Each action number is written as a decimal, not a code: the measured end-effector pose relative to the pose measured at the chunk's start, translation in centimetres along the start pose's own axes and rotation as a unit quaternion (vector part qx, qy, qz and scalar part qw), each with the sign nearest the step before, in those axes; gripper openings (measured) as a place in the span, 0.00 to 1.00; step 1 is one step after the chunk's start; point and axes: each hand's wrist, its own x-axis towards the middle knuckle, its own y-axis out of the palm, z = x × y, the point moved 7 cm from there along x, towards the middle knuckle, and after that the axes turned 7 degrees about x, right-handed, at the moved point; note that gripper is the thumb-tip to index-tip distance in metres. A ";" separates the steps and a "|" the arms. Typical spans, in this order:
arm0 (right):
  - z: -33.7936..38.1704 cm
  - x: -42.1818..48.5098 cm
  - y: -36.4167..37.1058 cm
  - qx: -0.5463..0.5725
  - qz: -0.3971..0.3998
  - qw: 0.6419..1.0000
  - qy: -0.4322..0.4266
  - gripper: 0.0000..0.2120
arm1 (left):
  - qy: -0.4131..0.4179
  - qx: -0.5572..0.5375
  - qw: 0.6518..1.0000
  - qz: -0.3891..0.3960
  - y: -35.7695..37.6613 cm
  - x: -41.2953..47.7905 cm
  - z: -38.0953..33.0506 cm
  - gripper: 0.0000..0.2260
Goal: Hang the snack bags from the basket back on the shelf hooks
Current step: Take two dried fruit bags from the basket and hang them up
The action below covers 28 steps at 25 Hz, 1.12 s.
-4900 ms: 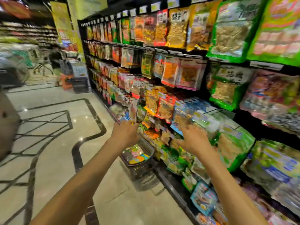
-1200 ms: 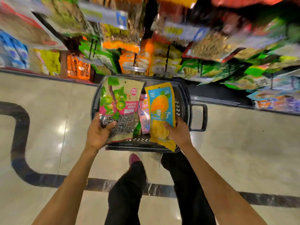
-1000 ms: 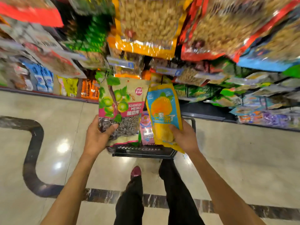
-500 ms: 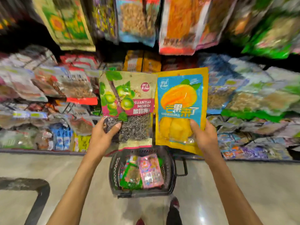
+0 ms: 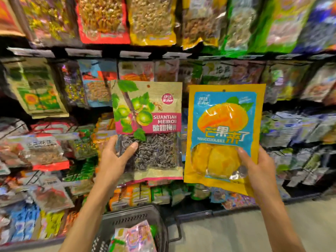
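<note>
Left hand (image 5: 112, 160) fingers clamp plum bag (image 5: 148, 131) marked "SUANTIAN MEIROU"; right hand (image 5: 260, 170) fingers clamp yellow-and-blue mango bag (image 5: 222, 135), both upright before shelf (image 5: 54, 51)

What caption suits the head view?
Left hand holds a plum bag, right hand a mango bag, before the shelf.

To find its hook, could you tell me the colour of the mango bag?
Yellow with a blue panel, on the mango bag; head view.
</note>
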 end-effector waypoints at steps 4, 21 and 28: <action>-0.4 0.9 -8.7 0.042 -0.019 0.998 0.053 0.08 | 0.025 0.005 0.999 0.041 7.6 -2.1 -3.0 0.13; -3.8 6.2 -32.5 0.047 -0.124 0.985 0.113 0.08 | 0.013 0.012 0.996 0.082 29.7 -4.2 -7.3 0.19; -5.5 14.4 -39.7 0.038 -0.141 0.983 0.108 0.07 | 0.038 -0.012 0.994 0.102 41.4 0.6 -8.0 0.13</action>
